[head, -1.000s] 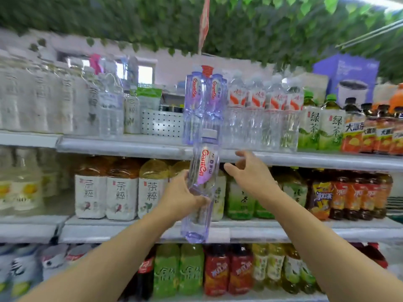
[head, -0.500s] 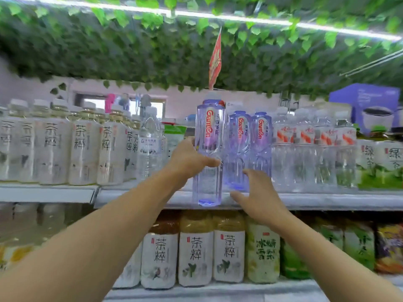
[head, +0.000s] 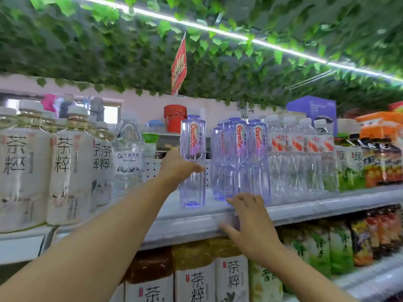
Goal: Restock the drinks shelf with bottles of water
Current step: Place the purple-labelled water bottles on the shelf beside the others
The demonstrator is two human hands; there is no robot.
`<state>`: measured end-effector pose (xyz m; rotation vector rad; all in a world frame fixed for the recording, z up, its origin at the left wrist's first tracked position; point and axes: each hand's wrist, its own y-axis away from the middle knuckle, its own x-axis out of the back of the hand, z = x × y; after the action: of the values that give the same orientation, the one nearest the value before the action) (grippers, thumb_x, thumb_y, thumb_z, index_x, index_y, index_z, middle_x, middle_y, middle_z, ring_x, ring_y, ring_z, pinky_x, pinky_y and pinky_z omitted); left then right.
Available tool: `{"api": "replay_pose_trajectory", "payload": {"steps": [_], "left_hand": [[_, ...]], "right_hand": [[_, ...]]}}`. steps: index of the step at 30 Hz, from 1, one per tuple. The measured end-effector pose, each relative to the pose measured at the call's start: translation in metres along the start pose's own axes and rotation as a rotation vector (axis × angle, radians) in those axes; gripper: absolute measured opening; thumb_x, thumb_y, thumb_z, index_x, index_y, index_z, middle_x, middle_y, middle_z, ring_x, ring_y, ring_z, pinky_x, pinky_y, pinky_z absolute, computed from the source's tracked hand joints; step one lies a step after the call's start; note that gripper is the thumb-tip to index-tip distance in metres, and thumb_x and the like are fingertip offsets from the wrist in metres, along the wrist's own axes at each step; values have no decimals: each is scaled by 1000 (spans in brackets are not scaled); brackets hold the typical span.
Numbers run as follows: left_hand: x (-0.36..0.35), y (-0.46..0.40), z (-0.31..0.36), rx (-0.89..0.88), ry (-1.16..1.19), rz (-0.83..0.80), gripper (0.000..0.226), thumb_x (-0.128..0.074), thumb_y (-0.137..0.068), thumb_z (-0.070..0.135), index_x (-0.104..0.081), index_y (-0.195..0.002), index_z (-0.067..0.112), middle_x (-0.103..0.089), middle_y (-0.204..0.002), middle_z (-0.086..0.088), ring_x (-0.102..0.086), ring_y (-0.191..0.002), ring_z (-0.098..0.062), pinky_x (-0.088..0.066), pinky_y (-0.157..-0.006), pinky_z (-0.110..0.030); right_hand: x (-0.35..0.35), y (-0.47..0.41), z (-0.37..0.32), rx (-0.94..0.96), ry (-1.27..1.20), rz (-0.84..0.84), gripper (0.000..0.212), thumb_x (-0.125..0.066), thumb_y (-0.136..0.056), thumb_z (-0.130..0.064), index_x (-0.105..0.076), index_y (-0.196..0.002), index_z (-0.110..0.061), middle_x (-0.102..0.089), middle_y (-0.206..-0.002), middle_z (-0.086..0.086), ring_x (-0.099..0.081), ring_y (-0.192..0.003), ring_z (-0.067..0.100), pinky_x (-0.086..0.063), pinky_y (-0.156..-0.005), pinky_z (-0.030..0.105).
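Observation:
A clear bluish water bottle [head: 192,162] with a red-lettered label stands upright on the white top shelf [head: 305,205]. My left hand [head: 177,165] grips its middle from the left side. Just to its right stands a tight group of the same bluish water bottles [head: 239,158]. My right hand [head: 247,221] rests with spread fingers on the shelf's front edge, below that group, holding nothing.
Tall white-labelled tea bottles [head: 69,168] and a large clear water jug [head: 128,155] fill the shelf's left. Clear bottles with red-and-white labels [head: 301,155] and green tea bottles [head: 349,166] stand to the right. More tea bottles [head: 196,277] line the shelf below. Fake leaves hang overhead.
My left hand lifted the bottle from chest height to the top shelf and stood it left of the matching bottles. My right hand dropped from those bottles to the shelf edge.

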<state>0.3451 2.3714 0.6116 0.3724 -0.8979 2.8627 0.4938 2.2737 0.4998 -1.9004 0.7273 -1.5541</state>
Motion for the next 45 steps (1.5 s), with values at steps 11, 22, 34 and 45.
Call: {"api": "replay_pose_trajectory", "payload": {"steps": [11, 22, 34, 45], "left_hand": [[-2, -2, -21, 31, 50, -73, 64, -79, -71, 7, -43, -124, 17, -57, -110, -2, -55, -102, -21, -45, -83, -36], [-19, -37, -33, 238, -191, -145, 57, -74, -76, 2, -43, -123, 6, -55, -118, -16, -57, -103, -32, -53, -70, -40], [-65, -86, -38, 291, -183, -217, 70, -74, -74, -4, -36, -133, 3, -47, -135, -19, -51, -120, -37, -52, -85, -44], [-79, -100, -50, 191, -164, -234, 36, -65, -79, -8, -47, -101, 15, -58, -103, -10, -62, -95, -28, -56, -81, -42]], "right_hand": [[-12, 1, 8, 39, 15, 69, 74, -25, -73, -68, -46, -131, -27, -38, -127, -8, -26, -119, 12, -29, -103, 28], [-11, -6, 17, 112, 17, 99, 70, -28, -70, -69, -52, -120, -26, -38, -110, -13, -28, -105, 7, -30, -94, 23], [-4, -8, 21, 153, 39, -5, 58, -39, -77, -66, -41, -124, -32, -28, -112, -16, -22, -109, 8, -24, -100, 23], [-7, -9, 22, 166, 28, 25, 65, -28, -71, -69, -44, -121, -31, -31, -111, -16, -25, -108, 9, -27, -97, 24]]}}
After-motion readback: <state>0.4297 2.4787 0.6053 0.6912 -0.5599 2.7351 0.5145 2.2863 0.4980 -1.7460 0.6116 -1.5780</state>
